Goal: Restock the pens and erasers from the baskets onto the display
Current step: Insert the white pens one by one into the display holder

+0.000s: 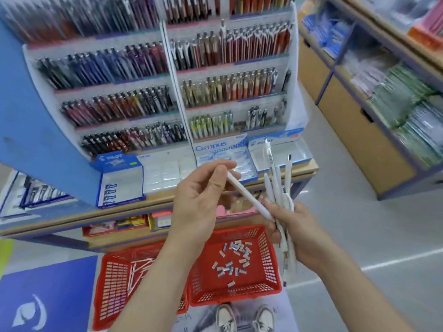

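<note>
Left hand (201,197) pinches 1 white pen (247,195) slanting down-right; right hand (294,231) has a tight grip on a bunch of pens (278,183) pointing up at the display (182,92).

we see white pens (275,185), a display (36,111) with a blue side panel and white tiers, two red lattice-walled baskets (271,259) near us, white-and-blue erasers (233,257) in the right one, and a grey floor (347,212) crossed by a white line.
</note>
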